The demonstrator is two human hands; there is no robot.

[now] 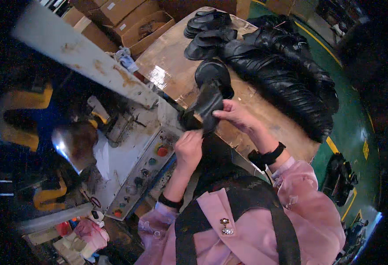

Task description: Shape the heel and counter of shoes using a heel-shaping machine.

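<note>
Gripping one black shoe upper [205, 110], two hands: left hand [188, 148], right hand [233, 114].

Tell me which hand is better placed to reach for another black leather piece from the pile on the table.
Probably the right hand. It holds the upper end of the black leather piece, nearest the pile of black pieces on the wooden table. The left hand grips lower down, beside the machine's control panel.

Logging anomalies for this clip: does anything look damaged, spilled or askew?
Only wear: the machine arm shows rust patches and chipped paint. Both hands, left hand and right hand, hold a black piece; nothing looks spilled.
</note>
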